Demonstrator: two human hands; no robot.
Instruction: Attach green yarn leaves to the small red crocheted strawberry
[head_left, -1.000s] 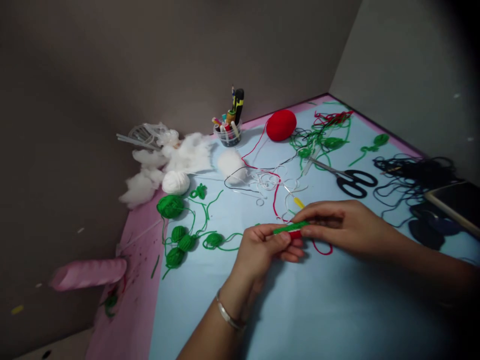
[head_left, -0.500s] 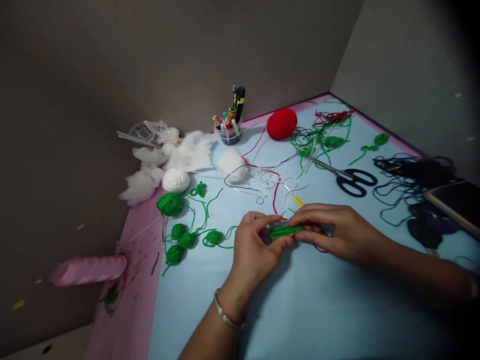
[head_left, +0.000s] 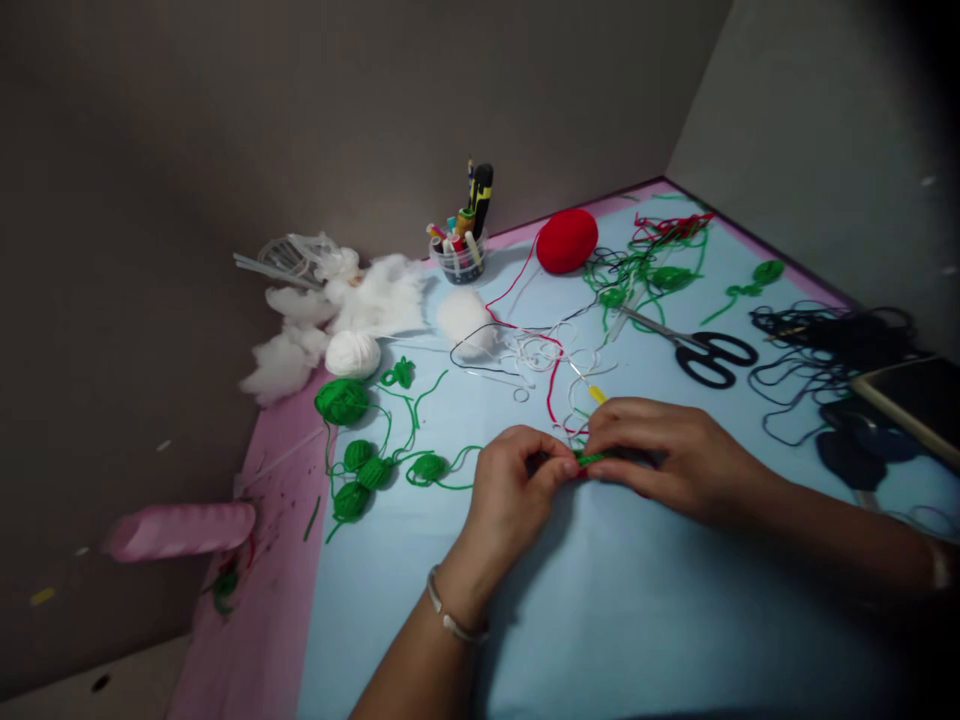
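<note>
My left hand [head_left: 514, 495] and my right hand [head_left: 664, 460] nearly meet over the blue sheet [head_left: 660, 600], pinching a small green crocheted strip [head_left: 591, 458] between their fingertips. Most of the strip is hidden by my fingers. A thin red yarn strand [head_left: 553, 385] runs up from near my fingers. Just beyond them lies a yellow-handled crochet hook [head_left: 596, 394] among white yarn loops [head_left: 540, 355]. Several green yarn balls [head_left: 341, 401] sit left of my left hand, and a red stuffed ball [head_left: 566, 241] lies farther back.
Black-handled scissors [head_left: 712, 358] lie beyond my right hand, with tangled dark yarn [head_left: 825, 350] and a dark tablet or phone [head_left: 900, 395] at the right. Cotton stuffing [head_left: 375, 310] and a cup of pens [head_left: 457, 258] stand at the back. Grey walls bound the far edges.
My hands have drawn closer together, and my fingers now cover most of the green strip. The red piece seen under it earlier is no longer visible.
</note>
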